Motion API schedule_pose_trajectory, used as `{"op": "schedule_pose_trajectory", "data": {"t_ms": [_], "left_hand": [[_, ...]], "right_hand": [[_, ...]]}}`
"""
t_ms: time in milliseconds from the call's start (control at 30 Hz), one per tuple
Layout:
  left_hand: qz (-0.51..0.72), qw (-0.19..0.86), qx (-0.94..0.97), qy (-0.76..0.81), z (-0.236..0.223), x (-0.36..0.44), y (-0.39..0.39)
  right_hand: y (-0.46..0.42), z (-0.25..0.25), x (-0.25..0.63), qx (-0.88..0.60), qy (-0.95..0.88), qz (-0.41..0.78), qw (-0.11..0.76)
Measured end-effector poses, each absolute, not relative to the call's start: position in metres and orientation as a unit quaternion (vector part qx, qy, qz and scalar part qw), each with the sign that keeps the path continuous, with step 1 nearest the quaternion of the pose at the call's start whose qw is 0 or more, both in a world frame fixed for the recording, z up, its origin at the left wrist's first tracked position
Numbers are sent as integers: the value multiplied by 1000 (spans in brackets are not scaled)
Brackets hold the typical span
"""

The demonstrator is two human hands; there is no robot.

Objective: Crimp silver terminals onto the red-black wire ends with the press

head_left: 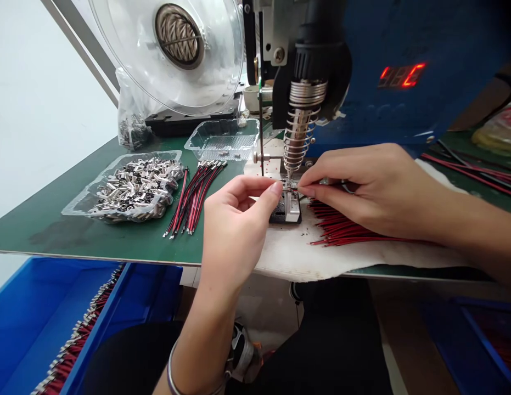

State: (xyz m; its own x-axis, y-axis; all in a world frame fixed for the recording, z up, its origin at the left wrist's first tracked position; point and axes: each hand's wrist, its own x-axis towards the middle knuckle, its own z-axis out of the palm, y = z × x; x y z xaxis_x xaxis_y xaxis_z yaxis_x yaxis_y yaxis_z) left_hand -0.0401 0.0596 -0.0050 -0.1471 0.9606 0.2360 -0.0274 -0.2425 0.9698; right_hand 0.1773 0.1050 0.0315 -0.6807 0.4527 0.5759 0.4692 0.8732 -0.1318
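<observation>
Close together, the left hand (239, 225) pinches a small metal piece (286, 185) and the right hand (362, 184) a thin wire, both at the metal fixture (292, 207) under the soldering tip (290, 173). Red and black wires (195, 197) lie left, beside the connector tray (129, 189), near the bench's (94, 241) front edge.

The green table (53, 222) is carrying a clear tray (82, 206) of metal connectors (134, 186), red-and-black wires (195, 197) and white cloth (296, 255).

We see a silvery connector (287, 187), small, part-hidden | reddish wire (295, 188), thin, beside it | both near desk's (53, 225) front edge
</observation>
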Motion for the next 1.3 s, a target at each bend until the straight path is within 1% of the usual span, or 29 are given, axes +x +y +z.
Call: {"op": "schedule_pose_trajectory", "data": {"t_ms": [200,900,1300], "left_hand": [[605,402,508,463,-5,-40,61],[601,397,521,458,-7,-42,62],[634,446,455,439,3,-34,61]], "right_hand": [[105,31,174,-259,-916,-27,305],[104,32,175,-261,-916,-10,305],[102,36,175,-278,-912,20,301]]}}
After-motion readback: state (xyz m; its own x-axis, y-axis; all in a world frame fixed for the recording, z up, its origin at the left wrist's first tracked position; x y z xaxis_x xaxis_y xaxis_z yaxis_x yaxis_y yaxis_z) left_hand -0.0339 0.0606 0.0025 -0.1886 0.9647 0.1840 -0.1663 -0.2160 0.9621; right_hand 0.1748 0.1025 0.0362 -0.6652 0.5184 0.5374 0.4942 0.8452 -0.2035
